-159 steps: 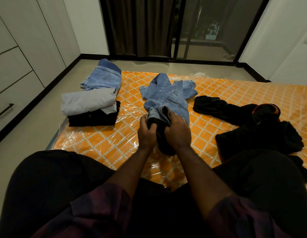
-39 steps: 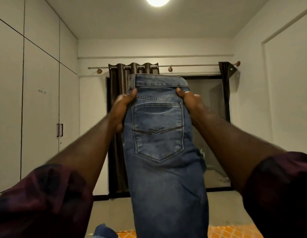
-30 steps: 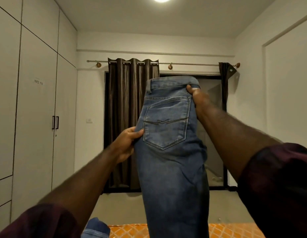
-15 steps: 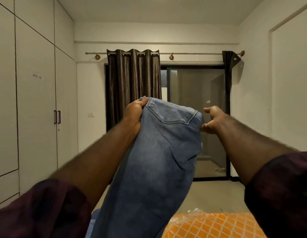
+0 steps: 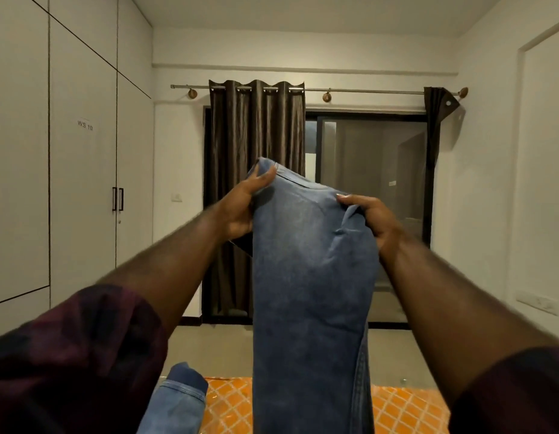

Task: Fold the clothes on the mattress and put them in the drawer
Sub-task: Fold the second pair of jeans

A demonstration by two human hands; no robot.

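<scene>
A tall white wardrobe point(image 5: 81, 183) fills the left wall, with two thin black handles point(image 5: 117, 199) side by side on its doors and one small label reading "WS 10". Two dark maroon checked sleeves show, the left sleeve point(image 5: 68, 355) low at the left. Just right of it lies one folded light-blue denim garment point(image 5: 175, 399) on the orange mattress with a white lattice pattern point(image 5: 228, 402).

The left grip point(image 5: 240, 208) is clamped on the top left edge of one pair of mid-blue denim jeans point(image 5: 312, 277), thumb on the near face. The jeans are held up in the air at the middle of the view, above the mattress, and hang straight down. Behind them hangs one dark brown pleated curtain point(image 5: 256, 136) from a metal rod point(image 5: 366, 90) with three round wooden brackets, beside a dark-framed sliding glass door point(image 5: 372, 170). The right grip point(image 5: 375, 220) is clamped on the top right edge of the jeans, fingers curled over the cloth. A second dark curtain point(image 5: 434, 136) is bunched at the rod's right end, and the right sleeve point(image 5: 516, 393) fills the lower right corner.

The left grip's fingers are hidden behind the denim. The jeans' lower end and the folded garment are cut off by the bottom edge, the jeans cover much of the mattress, and both forearms are blurred
</scene>
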